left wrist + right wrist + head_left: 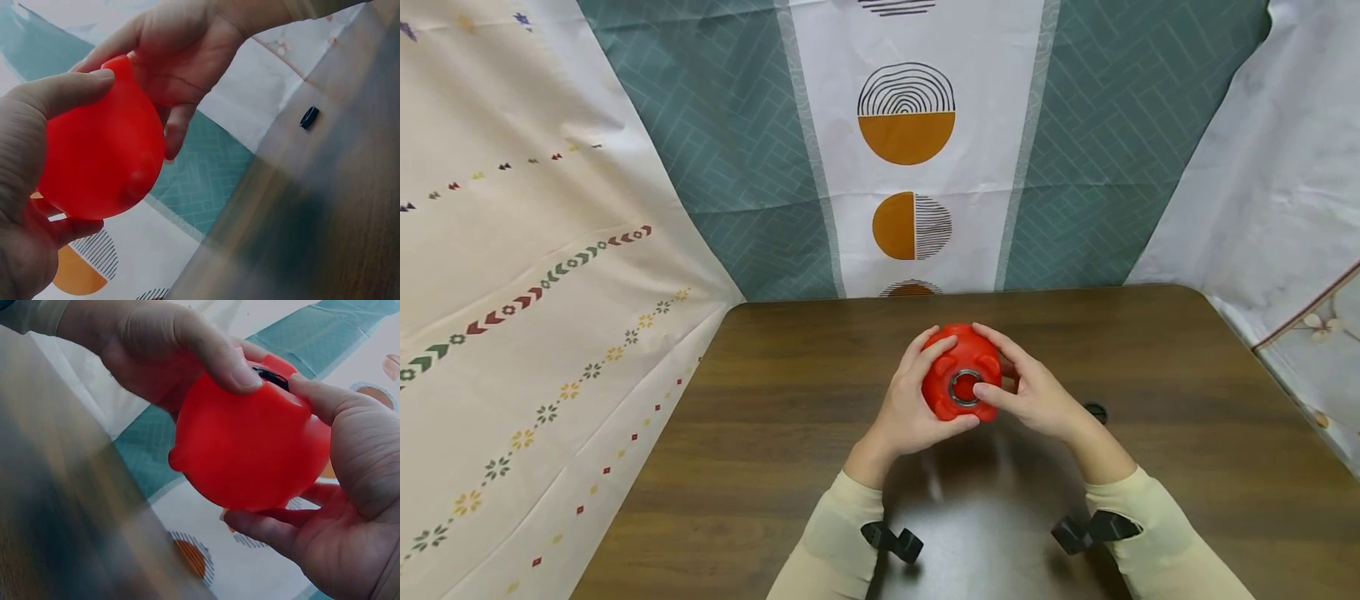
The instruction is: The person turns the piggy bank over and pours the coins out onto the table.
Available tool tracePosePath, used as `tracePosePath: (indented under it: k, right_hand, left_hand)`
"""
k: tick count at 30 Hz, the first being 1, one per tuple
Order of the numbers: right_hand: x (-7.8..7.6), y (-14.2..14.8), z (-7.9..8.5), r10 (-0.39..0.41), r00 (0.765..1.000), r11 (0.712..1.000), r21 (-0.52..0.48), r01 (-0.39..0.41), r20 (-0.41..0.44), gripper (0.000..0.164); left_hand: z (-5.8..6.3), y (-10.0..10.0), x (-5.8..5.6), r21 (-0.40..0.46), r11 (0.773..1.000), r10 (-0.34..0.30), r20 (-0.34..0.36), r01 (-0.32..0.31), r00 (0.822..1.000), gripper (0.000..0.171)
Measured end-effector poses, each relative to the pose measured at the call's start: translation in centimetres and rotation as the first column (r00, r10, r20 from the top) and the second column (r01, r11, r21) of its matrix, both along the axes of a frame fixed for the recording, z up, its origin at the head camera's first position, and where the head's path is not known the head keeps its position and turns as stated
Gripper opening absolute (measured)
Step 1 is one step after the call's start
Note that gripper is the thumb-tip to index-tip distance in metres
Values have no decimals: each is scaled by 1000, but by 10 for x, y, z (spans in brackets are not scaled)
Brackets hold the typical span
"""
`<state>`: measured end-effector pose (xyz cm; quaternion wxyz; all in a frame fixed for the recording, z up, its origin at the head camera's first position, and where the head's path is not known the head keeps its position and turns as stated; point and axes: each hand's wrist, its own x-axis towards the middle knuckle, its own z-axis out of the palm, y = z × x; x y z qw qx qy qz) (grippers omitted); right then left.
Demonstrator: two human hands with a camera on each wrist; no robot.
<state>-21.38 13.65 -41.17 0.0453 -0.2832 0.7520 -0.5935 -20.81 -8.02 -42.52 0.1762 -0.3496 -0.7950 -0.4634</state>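
Note:
A hollow-looking red rounded container, plastic in appearance, is held up over the table between both hands. Stubby knobs surround a round opening with a dark ring, which faces the head camera. From the left, my left hand grips the side, its thumb along the lower edge. My right hand holds the opposite side, with the thumb at the opening. In the right wrist view, the smooth red body hides most of the far fingers. A small black ring-like cap lies on the table near my right wrist.
The brown wooden table reaches back to a hanging green and white patterned cloth. Pale patterned cloths hang at left and right. Black wrist mounts sit on both sleeves.

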Motion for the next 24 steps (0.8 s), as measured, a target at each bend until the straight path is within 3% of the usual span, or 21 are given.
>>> tracePosePath:
  k: [11,19,24]
  right_hand:
    - [5,-4,4,-1,999,1000,-19,0,-52,69]
    - [5,-4,2,-74,996,997,2,74,-40,66]
    - [9,-6,7,-104,994,994,18,105,-38,66]
  left_hand:
    - [2,-1,1,31,999,-43,105,40,994,97]
    - [0,0,-1,-67,997,45,210,-31,977,106]
    - [1,0,-1,-60,998,27,274,-11,961,108]
